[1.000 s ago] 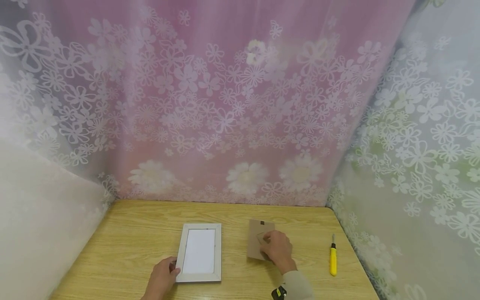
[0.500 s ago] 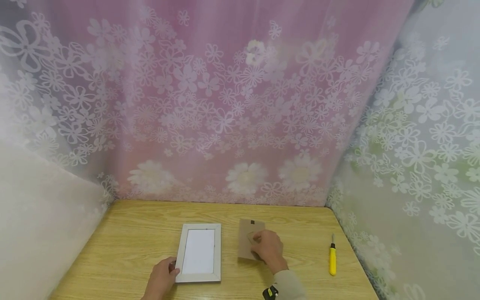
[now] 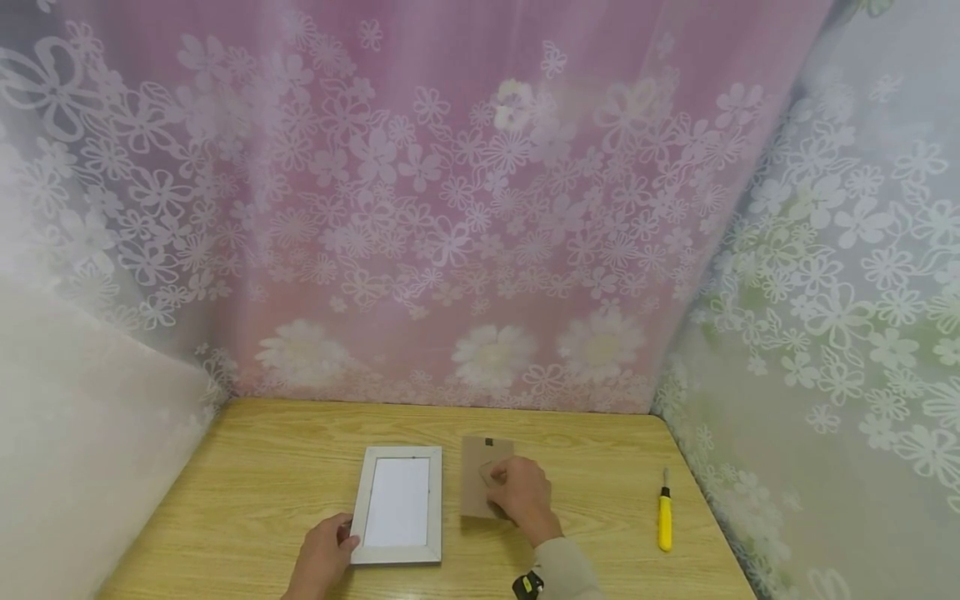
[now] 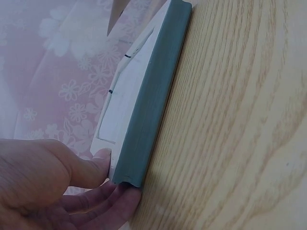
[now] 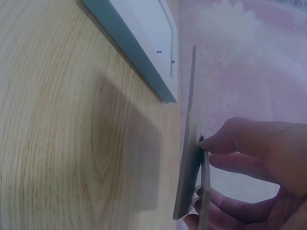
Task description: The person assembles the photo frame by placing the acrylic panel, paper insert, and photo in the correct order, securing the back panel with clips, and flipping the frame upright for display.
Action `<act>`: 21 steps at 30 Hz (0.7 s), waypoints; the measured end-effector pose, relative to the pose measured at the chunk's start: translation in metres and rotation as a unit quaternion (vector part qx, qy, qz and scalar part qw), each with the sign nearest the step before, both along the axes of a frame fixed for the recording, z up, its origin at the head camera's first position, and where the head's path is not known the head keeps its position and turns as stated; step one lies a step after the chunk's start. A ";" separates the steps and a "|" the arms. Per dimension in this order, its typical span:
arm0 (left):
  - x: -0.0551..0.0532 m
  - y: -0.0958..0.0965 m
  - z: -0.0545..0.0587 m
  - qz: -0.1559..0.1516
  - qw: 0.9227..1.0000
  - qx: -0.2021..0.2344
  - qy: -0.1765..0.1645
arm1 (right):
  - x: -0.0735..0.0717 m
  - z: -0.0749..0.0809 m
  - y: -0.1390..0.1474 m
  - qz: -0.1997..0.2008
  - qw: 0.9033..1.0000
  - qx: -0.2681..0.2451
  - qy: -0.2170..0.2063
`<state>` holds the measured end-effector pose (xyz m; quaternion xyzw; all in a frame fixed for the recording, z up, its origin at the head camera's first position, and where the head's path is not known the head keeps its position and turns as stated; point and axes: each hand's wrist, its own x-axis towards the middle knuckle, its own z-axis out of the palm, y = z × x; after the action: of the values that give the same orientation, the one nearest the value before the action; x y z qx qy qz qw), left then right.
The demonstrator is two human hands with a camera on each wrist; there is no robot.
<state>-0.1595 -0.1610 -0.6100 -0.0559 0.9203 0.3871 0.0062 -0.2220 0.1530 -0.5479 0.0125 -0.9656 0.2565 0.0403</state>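
A white picture frame [image 3: 436, 500] lies on the table, its opening filled by a white sheet and small dark tabs along the inner edge. My left hand [image 3: 321, 552] grips its lower left corner; in the left wrist view the thumb is on top and the fingers curl under the greenish side [image 4: 148, 105]. To the frame's right, my right hand [image 3: 522, 492] holds a brown backing board [image 3: 474, 492]. The right wrist view shows thumb and fingers pinching the stand leg [image 5: 205, 191] on the board's back. The board is raised above the table, casting a shadow.
A screwdriver with a yellow handle [image 3: 665, 521] lies at the right side of the wood-grain table [image 3: 262, 467]. Floral curtains [image 3: 450, 250] enclose the table at the back and both sides. A black device [image 3: 528, 585] sits at the right wrist.
My right hand has moved left with the backing board, bringing it closer to the picture frame. The left hand and the frame have stayed in place.
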 end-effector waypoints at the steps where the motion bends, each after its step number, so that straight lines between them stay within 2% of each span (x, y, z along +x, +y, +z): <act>1: 0.000 0.000 0.000 0.001 1.000 0.000 -0.002 | 0.000 0.000 -0.001 0.000 1.000 0.002 -0.001; 21: 0.000 -0.001 0.000 -0.008 1.000 -0.004 0.004 | 0.002 0.006 -0.019 0.011 1.000 0.010 0.020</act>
<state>-0.1595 -0.1618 -0.6104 -0.0469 0.9222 0.3838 0.0059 -0.2201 0.1344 -0.5419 0.0285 -0.9670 0.2467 0.0562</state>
